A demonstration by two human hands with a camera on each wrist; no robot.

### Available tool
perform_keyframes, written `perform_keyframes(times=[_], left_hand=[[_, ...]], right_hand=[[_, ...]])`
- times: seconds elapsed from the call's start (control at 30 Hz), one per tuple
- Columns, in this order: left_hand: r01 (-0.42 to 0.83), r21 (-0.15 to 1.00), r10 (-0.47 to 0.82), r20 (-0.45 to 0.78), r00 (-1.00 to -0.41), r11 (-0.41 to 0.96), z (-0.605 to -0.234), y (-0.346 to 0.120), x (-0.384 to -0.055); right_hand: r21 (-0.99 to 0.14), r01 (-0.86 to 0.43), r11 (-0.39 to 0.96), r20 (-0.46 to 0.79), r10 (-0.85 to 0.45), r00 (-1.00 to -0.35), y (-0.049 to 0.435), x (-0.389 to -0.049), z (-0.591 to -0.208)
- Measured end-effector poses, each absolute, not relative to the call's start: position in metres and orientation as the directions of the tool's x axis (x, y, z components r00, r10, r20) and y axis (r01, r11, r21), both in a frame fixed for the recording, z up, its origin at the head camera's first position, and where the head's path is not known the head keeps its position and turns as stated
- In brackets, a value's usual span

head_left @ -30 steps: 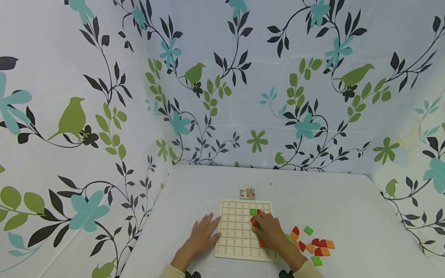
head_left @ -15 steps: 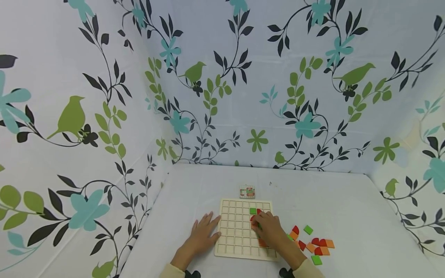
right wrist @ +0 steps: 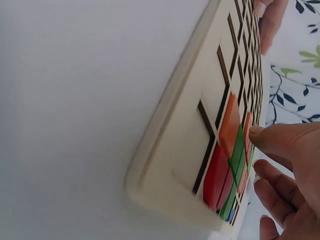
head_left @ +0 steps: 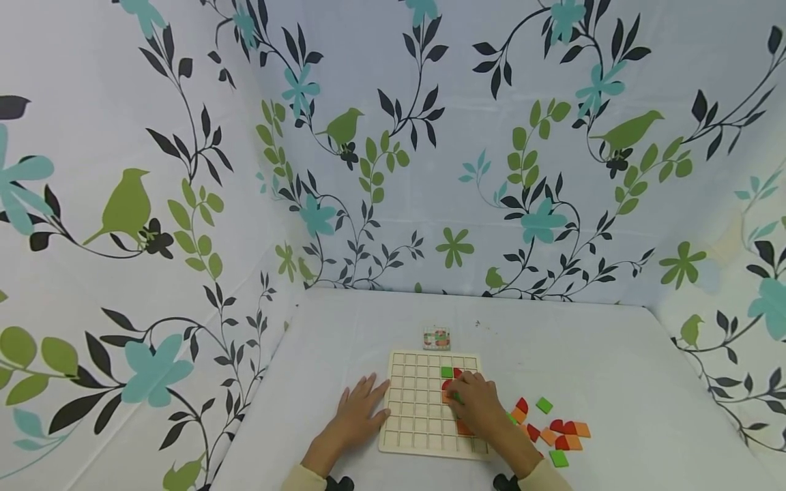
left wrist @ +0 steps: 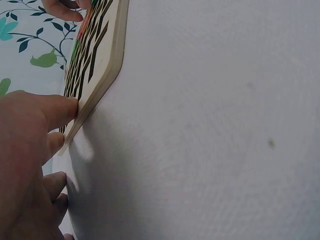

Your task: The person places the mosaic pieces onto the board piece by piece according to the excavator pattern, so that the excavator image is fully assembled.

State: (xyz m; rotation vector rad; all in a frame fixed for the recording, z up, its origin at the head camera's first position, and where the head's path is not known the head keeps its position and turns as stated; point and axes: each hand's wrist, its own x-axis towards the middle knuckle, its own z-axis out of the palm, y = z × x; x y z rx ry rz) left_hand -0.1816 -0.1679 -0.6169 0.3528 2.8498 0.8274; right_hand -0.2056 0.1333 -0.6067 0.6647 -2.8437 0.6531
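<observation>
A pale wooden grid board [head_left: 417, 422] lies on the white table. My left hand [head_left: 358, 416] rests at its left edge with fingers spread; in the left wrist view a fingertip of the left hand [left wrist: 22, 150] touches the rim. My right hand [head_left: 479, 406] is over the board's right side, fingers bent, tips down at the tiles. In the right wrist view the thumb of the right hand [right wrist: 300, 170] meets the tiles beside an orange tile [right wrist: 230, 122]; whether it pinches one is hidden. A green tile [head_left: 447, 372] and a red tile [head_left: 457, 372] sit in slots farther up.
Loose red, orange and green tiles [head_left: 548, 436] lie on the table right of the board, partly behind the right forearm. A small pattern card [head_left: 437, 338] lies beyond the board's far edge. Printed cloth [head_left: 393, 225] hangs around the table.
My right hand's fingertips have shifted slightly up and to the right, showing more of an orange tile beside them. The left hand stays where it was on the board's edge.
</observation>
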Motion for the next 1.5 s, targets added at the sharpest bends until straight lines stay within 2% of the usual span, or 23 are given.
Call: perform_keyframes(times=[0.1,0.27,0.47,0.77,1.0,1.3,1.5], left_hand=[[0.175,0.544,0.265,-0.091,-0.96,0.821,-0.617,-0.168,-0.181],[0.173,0.545,0.26,-0.086,-0.962,0.82,-0.617,-0.167,-0.181],[0.185,0.541,0.263,-0.07,-0.962,0.821,-0.617,-0.167,-0.182],[0.182,0.545,0.262,-0.073,-0.962,0.818,-0.619,-0.168,-0.183],[0.18,0.537,0.262,-0.08,-0.962,0.824,-0.621,-0.167,-0.184],[0.181,0.524,0.27,-0.098,-0.958,0.833,-0.626,-0.166,-0.186],[0.187,0.51,0.263,-0.082,-0.961,0.84,-0.627,-0.167,-0.187]], right_hand=[[-0.386,-0.384,0.839,0.213,-0.324,-0.922,0.146,-0.205,-0.606],[-0.451,-0.183,0.874,0.122,-0.143,-0.982,0.183,-0.202,-0.604],[-0.459,-0.024,0.888,0.056,0.002,-0.998,0.235,-0.196,-0.606],[-0.429,-0.012,0.903,0.019,-0.005,-1.0,0.25,-0.192,-0.613],[-0.457,-0.011,0.889,-0.001,-0.013,-1.0,0.245,-0.191,-0.615],[-0.452,0.045,0.891,-0.013,0.044,-0.999,0.236,-0.178,-0.603],[-0.425,-0.015,0.905,0.01,-0.012,-1.0,0.216,-0.17,-0.608]])
